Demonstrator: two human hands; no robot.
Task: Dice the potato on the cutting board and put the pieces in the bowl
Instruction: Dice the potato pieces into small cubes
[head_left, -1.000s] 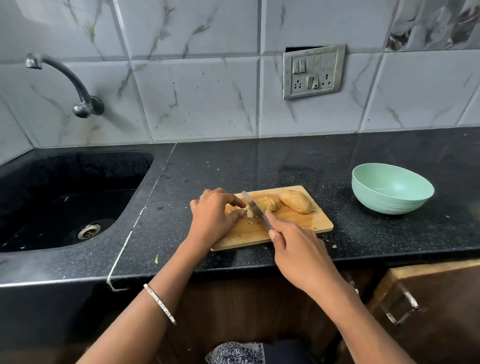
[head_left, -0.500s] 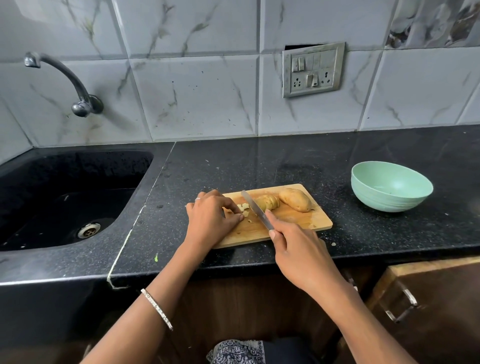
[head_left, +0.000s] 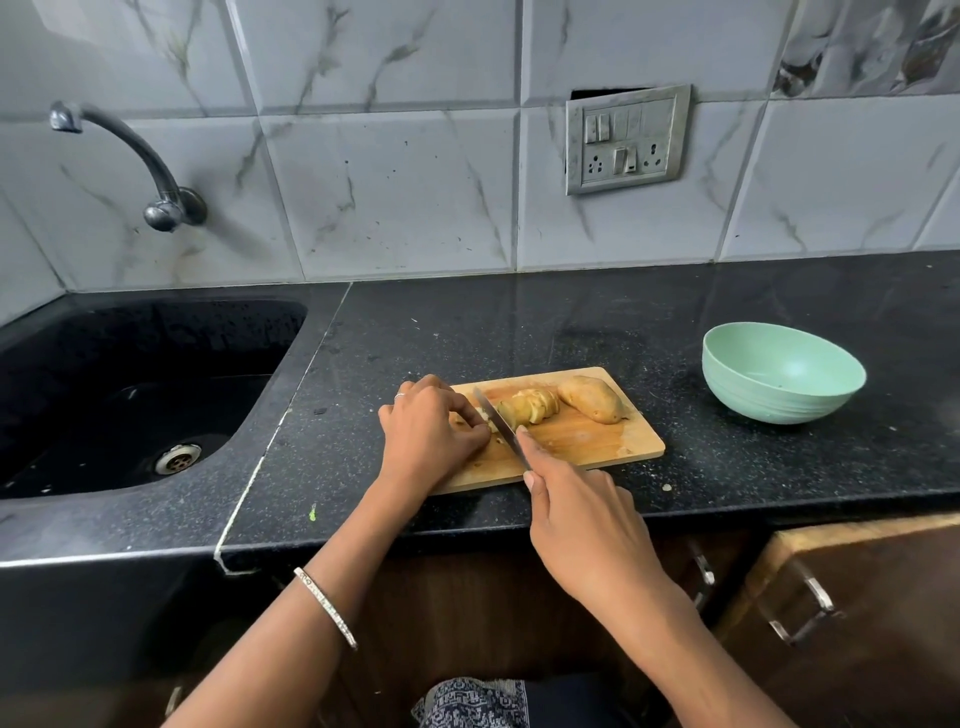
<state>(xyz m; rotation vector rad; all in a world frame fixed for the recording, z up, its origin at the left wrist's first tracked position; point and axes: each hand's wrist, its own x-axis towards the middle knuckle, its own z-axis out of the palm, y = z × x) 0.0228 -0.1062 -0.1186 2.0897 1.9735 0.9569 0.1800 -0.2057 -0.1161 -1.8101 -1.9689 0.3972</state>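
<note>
- Left hand (head_left: 431, 431): fingers curled, pinching the left end of the sliced potato half (head_left: 532, 408) on the cutting board (head_left: 597, 447).
- Right hand (head_left: 582, 519): wrapped round the knife (head_left: 496, 421) handle, forefinger along the spine.
- Key relation: the half's long axis runs left-right and the blade crosses it, just beside the left fingertips.
- Uncut half (head_left: 592, 399): further right (probably next).
- Bowl (head_left: 779, 374): well apart, nearer the right hand.
</note>
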